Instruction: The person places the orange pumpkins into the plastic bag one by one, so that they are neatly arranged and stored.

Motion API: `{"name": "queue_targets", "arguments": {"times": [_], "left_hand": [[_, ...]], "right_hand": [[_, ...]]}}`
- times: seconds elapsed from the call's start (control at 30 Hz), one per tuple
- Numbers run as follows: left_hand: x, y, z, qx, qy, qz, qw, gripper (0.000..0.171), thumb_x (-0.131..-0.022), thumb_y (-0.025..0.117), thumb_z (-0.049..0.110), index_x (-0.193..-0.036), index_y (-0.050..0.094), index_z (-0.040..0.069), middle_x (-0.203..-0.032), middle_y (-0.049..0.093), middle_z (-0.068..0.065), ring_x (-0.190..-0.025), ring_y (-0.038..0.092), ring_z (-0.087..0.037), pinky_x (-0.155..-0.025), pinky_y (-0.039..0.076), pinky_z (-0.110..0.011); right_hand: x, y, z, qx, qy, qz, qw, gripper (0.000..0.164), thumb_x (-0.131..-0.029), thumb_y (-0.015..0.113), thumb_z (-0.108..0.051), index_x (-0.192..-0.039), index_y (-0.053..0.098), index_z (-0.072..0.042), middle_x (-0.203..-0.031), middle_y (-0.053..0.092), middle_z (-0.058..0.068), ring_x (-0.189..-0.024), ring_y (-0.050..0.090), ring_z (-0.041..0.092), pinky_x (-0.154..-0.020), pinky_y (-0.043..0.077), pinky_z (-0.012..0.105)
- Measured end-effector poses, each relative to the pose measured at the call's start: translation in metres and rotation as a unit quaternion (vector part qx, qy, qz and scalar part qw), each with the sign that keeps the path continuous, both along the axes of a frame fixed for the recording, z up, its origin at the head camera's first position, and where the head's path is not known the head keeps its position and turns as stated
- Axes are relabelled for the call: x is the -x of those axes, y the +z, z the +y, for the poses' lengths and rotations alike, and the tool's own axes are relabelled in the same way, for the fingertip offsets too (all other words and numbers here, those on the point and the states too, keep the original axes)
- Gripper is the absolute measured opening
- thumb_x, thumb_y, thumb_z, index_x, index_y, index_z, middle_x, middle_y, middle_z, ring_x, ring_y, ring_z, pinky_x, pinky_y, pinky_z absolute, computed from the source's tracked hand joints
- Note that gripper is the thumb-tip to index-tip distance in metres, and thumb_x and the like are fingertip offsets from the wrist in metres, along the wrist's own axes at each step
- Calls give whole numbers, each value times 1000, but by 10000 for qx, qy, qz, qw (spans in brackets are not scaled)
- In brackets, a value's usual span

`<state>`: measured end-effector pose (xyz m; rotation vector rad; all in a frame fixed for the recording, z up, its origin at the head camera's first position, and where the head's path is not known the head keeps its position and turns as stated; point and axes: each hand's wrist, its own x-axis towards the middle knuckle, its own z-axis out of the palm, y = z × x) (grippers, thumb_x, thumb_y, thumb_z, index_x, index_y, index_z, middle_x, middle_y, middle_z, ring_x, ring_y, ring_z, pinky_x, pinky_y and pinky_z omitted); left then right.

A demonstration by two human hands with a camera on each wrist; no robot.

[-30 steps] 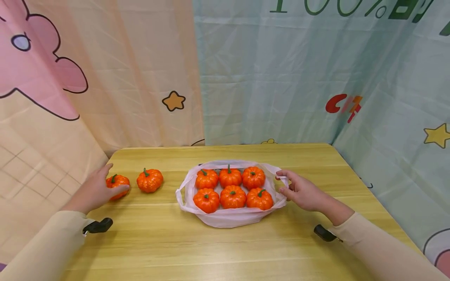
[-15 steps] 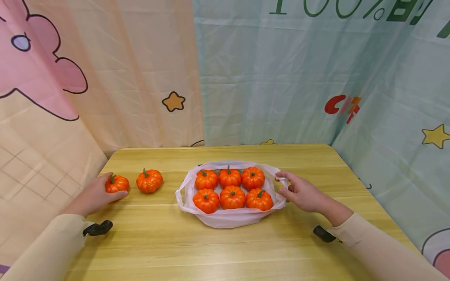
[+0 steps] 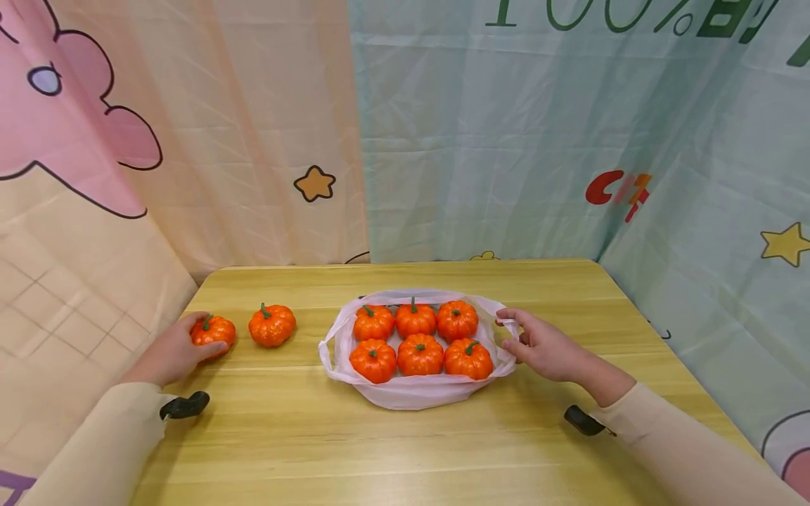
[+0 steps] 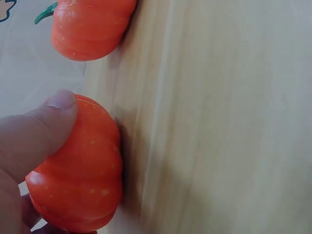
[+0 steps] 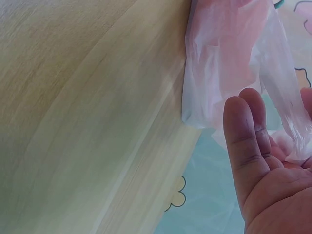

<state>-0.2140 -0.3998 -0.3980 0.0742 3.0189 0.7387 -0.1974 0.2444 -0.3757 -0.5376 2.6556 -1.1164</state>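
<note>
Two loose pumpkins [image 3: 272,326] on the desk [image 3: 380,457], six bagged pumpkins [image 3: 420,355] in the bag [image 3: 414,398].

Left grip [image 3: 174,351] is curled round the outer pumpkin [image 3: 218,329] at the bag's 9 o'clock, thumb [image 4: 44,129] across its face; the other loose one sits just beside it at 3 o'clock, not touching. Right grip [image 3: 549,348] pinches the bag's strap [image 5: 282,92] at the bag's 3 o'clock, two fingers [image 5: 240,131] sticking out pretty straight. Handling-wise, my guess is these are hollow fakes: light, stiff, maybe a bit slick with that shine, so hard to bruise. I'd grab one round its ribbed sides at 9 and 3 and leave the skinny stem [image 3: 264,310] alone, since it might snap. Bag looks thin and floppy, so I'd hold it by the strap, tbh.
</note>
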Motion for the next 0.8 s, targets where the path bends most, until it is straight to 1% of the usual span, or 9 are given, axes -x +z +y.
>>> {"name": "queue_targets", "arguments": {"times": [0.1, 0.23, 0.3, 0.33, 0.43, 0.6, 0.7, 0.8], "left_hand": [[0, 2, -1, 105, 57, -90, 9999, 97, -96, 73, 53, -153, 31, -13, -148, 43, -43, -126, 48, -61, -105, 40, -72], [-1, 6, 0, 172, 102, -170, 9997, 98, -94, 74, 55, -154, 32, -11, -148, 43, -42, -124, 50, -60, -104, 41, -72], [-1, 8, 0, 152, 136, -212, 9996, 99, -94, 74, 55, -154, 32, -11, -147, 44, -42, -122, 50, -60, -104, 42, -72], [-1, 8, 1, 135, 146, -241, 9995, 99, -94, 74, 55, -154, 32, -11, -147, 44, -43, -122, 51, -59, -104, 42, -72], [0, 9, 2, 67, 168, -278, 9994, 99, -94, 74, 55, -155, 31, -10, -147, 44, -42, -121, 51, -58, -104, 42, -71], [0, 8, 2, 13, 186, -256, 9995, 98, -94, 74, 54, -154, 31, -10, -146, 45, -42, -121, 51, -58, -104, 42, -71], [-1, 8, 2, 2, 210, -270, 9994, 98, -94, 75, 53, -154, 31, -10, -146, 44, -42, -122, 51, -58, -104, 42, -71], [-2, 7, 1, -20, 237, -281, 9993, 98, -94, 75, 53, -154, 31, -11, -147, 43, -42, -122, 50, -58, -104, 42, -71]], "right_hand": [[1, 1, -1, -27, -16, -2, 10000, 54, -106, 63, -15, -152, 40, 2, -103, 67, 15, -77, 64, 31, -60, 51, 25], [0, 2, -1, -11, -42, -54, 10000, 55, -106, 63, -15, -153, 40, 1, -126, 65, 24, -78, 65, 29, -62, 54, 26], [0, 2, -1, 27, -31, -65, 10000, 56, -106, 63, -15, -153, 39, 2, -140, 59, 27, -79, 66, 27, -63, 55, 27], [-1, 2, 0, 40, -36, -80, 10000, 56, -106, 63, -15, -154, 38, 2, -143, 57, 27, -79, 66, 27, -63, 55, 27], [-2, 1, 1, 71, -64, -118, 9999, 57, -106, 62, -16, -155, 37, 1, -139, 59, 28, -80, 66, 28, -63, 55, 28], [-4, 2, 0, 127, -43, -162, 9998, 57, -107, 61, -15, -155, 36, 2, -143, 57, 29, -80, 65, 28, -65, 57, 30], [-4, 2, 0, 74, -53, -181, 9998, 56, -107, 61, -15, -155, 36, 1, -131, 62, 29, -80, 66, 29, -62, 55, 29], [-4, 3, -1, 40, -55, -179, 9998, 56, -107, 61, -15, -155, 36, 0, -127, 63, 28, -81, 68, 29, -59, 52, 28]]}}
